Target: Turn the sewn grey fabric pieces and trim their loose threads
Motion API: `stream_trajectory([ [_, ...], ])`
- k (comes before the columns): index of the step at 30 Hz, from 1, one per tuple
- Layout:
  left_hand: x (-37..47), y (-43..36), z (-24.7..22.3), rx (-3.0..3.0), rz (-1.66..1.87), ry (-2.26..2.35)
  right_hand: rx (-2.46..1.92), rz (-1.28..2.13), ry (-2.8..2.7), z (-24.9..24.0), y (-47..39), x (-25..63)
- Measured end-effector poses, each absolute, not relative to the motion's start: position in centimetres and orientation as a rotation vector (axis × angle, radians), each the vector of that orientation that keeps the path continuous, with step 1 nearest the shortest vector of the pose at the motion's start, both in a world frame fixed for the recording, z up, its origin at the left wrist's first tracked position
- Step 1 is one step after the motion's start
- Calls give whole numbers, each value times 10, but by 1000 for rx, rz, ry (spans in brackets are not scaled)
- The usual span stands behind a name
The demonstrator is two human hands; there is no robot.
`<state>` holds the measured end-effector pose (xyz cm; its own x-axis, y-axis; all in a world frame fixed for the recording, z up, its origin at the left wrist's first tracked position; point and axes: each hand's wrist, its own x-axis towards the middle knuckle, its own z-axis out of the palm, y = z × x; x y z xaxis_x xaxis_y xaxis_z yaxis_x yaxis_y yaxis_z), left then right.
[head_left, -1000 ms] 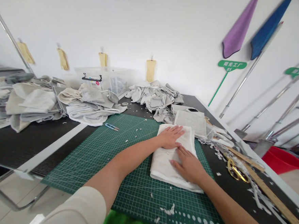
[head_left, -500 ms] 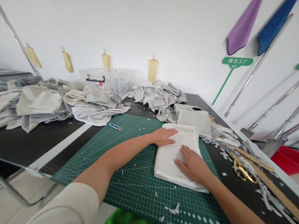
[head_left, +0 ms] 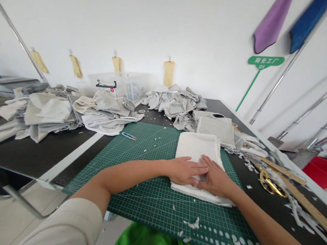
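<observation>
A folded white cloth [head_left: 198,144] lies on the green cutting mat [head_left: 158,201]. My left hand [head_left: 186,171] rests flat across its near half, fingers stretched to the right. Beside it, my right hand [head_left: 216,178] is also laid flat on the cloth, fingers pointing away from me. The fingertips of the left hand meet the right hand near the thumb. Neither hand grips anything. Beyond the cloth sits a folded grey cloth [head_left: 216,129].
Piles of grey and white cloth [head_left: 47,112] line the table's back, before a clear plastic box [head_left: 133,85]. Blue thread snips [head_left: 129,136] lie on the mat. To the right are gold-handled scissors [head_left: 270,182], a wooden ruler [head_left: 309,209] and scraps. A red dustpan [head_left: 323,171] stands beyond.
My left hand has slid toward me over the cloth, from its far left part to beside my right hand. The right hand stays on the cloth. The view has shifted slightly.
</observation>
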<state>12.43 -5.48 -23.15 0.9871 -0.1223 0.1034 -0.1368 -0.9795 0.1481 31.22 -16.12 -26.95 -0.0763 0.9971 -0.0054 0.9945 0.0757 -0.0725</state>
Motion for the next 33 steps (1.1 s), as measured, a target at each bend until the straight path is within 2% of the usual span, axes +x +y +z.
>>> stream_trajectory([
  [3, 116, -18, -239, 3082, 68, 279, -2160, 111, -2264, -266, -162, 312],
  [6, 105, 32, -235, 3065, 353, 1302, -2168, 113, -2263, -264, -163, 311],
  [7, 102, 42, -232, 3037, 411, 1409, -2165, 112, -2266, -263, -163, 311],
  [9, 101, 45, -228, 3069, 486, 1365, -2159, 103, -2273, -264, -162, 311],
  [13, 114, 3, -233, 3219, 601, 709, -2157, 69, -2266, -266, -161, 311],
  [16, 125, -20, -243, 3181, 378, 212, -2159, 78, -2280, -265, -161, 310],
  [18, 126, -13, -247, 3130, 201, 56, -2167, 87, -2287, -264, -162, 310],
  [20, 122, 11, -245, 3108, 131, 321, -2184, 88, -2276, -263, -163, 310],
  [23, 110, 47, -237, 2920, 238, 1342, -2170, 85, -2267, -264, -164, 311],
  [24, 108, 54, -234, 2885, 308, 1479, -2155, 87, -2269, -265, -163, 312],
  [26, 109, 53, -231, 2959, 524, 1438, -2122, 84, -2274, -267, -163, 313],
  [28, 116, 39, -233, 3073, 666, 1162, -2100, 66, -2266, -269, -162, 314],
  [31, 130, 21, -242, 3143, 440, 647, -2096, 62, -2263, -270, -162, 315],
  [33, 134, 23, -247, 3091, 248, 639, -2112, 77, -2268, -270, -163, 314],
])
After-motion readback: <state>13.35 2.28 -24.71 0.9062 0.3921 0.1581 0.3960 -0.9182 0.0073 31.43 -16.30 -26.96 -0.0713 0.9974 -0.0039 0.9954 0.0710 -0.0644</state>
